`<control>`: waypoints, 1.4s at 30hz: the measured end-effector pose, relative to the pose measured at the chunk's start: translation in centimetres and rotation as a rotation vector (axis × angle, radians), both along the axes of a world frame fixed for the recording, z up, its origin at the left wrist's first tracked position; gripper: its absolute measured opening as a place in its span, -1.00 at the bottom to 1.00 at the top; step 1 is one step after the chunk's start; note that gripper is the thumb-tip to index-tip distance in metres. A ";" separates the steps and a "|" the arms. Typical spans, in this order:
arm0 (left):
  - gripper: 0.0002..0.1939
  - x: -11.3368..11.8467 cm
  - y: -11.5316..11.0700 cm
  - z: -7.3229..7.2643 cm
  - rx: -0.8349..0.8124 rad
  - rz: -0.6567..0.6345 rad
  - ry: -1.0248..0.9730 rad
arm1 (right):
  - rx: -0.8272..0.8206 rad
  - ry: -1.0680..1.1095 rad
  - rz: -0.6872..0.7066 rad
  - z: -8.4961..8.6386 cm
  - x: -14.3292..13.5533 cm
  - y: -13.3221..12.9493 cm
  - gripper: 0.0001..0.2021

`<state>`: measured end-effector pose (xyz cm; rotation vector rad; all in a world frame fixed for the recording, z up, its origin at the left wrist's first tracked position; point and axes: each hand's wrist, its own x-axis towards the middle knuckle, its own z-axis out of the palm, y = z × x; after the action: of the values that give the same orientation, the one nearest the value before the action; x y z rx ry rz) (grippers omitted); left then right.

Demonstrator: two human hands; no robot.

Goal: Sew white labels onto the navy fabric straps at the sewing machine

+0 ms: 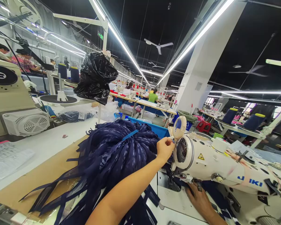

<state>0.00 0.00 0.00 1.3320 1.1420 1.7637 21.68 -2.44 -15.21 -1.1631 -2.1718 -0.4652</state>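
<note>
My left hand (165, 149) is raised at the front end of the white sewing machine (208, 156), fingers pinched together beside its round hinged cover (179, 127); what they hold, if anything, is too small to tell. Low on the right, my right hand (199, 198) rests on the machine bed (168, 200) under the machine arm, touching dark blue fabric (212, 189); its fingertips are partly hidden by the machine. A big bundle of navy strips (121, 153), tied with a blue band (130, 135), lies left of the machine, behind my left forearm.
A black plastic bag (96, 76) hangs on a pole behind the bundle. Brown cardboard (21, 190) lies under the strips. Another machine (16, 103) stands at the left. A blue bin (162, 129) is behind the bundle. People sit at farther tables.
</note>
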 end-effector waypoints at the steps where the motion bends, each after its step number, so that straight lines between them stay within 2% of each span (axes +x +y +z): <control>1: -0.90 -0.2 0.1 -0.2 -0.033 -0.045 -0.113 | -0.007 0.002 0.003 0.0 0.0 0.0 -0.64; 4: -0.93 -0.6 -0.3 -0.2 -0.037 -0.113 -0.227 | -0.018 0.002 -0.010 -0.1 0.1 0.1 -0.64; 8: -0.95 -0.3 -1.2 1.0 -0.006 -0.396 -0.407 | 0.012 -0.016 -0.023 -0.2 0.2 0.1 -0.62; 10: -0.93 0.0 -1.3 1.3 -0.042 -0.467 -0.374 | 0.022 -0.033 -0.024 -0.3 0.2 0.1 -0.60; 12: -0.91 0.1 -1.1 0.9 -0.125 -0.421 -0.251 | 0.016 -0.039 -0.027 -0.3 0.3 0.1 -0.59; 14: -0.87 -0.4 -0.9 -0.1 -0.206 -0.358 -0.142 | 0.006 -0.026 -0.033 -0.3 0.3 0.1 -0.60; 18: -0.86 -2.6 -0.9 -1.9 -0.274 -0.299 -0.031 | -0.025 0.004 -0.007 -0.3 0.5 0.2 -0.62; 20: -0.89 -3.5 -1.2 -1.8 -0.228 -0.237 0.027 | -0.047 0.006 0.023 -0.3 0.7 0.3 -0.63; 22: -0.86 -3.6 -1.6 -1.1 -0.112 -0.159 0.098 | -0.050 0.015 0.041 -0.4 0.9 0.4 -0.63; 25: -0.78 -2.2 -2.0 0.1 0.037 -0.124 0.157 | -0.026 0.023 0.027 -0.7 1.0 0.5 -0.61; 28: -0.75 0.2 -2.6 0.3 0.031 -0.102 0.130 | -0.015 -0.005 0.002 -0.9 1.0 0.5 -0.60; 32: -0.70 2.2 -3.2 -0.5 -0.023 -0.078 0.034 | 0.040 -0.053 -0.009 -1.2 0.8 0.5 -0.59; 36: -0.75 2.0 -3.9 -0.7 -0.009 -0.160 -0.150 | 0.082 -0.072 -0.012 -1.3 0.7 0.6 -0.61; 39: -0.78 1.7 -4.5 -0.4 0.004 -0.208 -0.200 | 0.075 -0.086 -0.005 -1.3 0.8 0.7 -0.63; 42: -0.83 1.9 -4.7 0.1 -0.031 -0.170 -0.321 | 0.077 -0.071 -0.019 -1.3 0.9 0.7 -0.64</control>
<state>1.88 -4.71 0.12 1.0464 0.8497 1.7496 22.54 -1.76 -16.47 -1.1418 -2.1846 -0.6016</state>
